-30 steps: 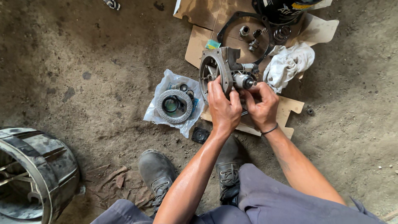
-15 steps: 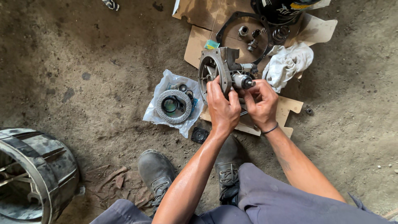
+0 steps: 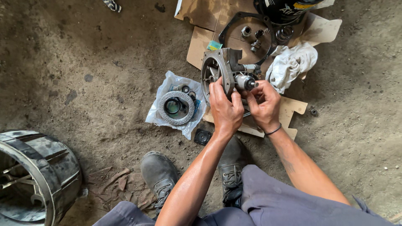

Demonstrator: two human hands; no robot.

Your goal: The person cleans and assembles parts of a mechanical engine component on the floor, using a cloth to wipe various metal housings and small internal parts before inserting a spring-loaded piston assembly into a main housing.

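Over a dirt floor, seen from above, both hands worked at a grey metal housing that stood on edge upon flattened cardboard. The left hand was clenched round the lower rim of the housing, fingers curled over its flange. The right hand lay just beside it, its fingertips pinched around the stubby shaft that stuck out of the housing's side; a dark band circled that wrist. The two hands nearly touched one another.

Left of the housing, on a clear plastic bag, lay a round grey disc with a dark centre, and a few small rings beside it. A small black square part sat on the dirt near the bag's lower corner. Behind the housing, on the cardboard, a thin black gasket ring enclosed several nuts, and a coil spring rested near a dark rounded object at the top edge. A crumpled white rag lay to the right of the housing.

Two worn grey boots stood below the hands, with grey trousers at the frame's bottom. A slotted metal drum sat at the lower left, well apart from everything else.
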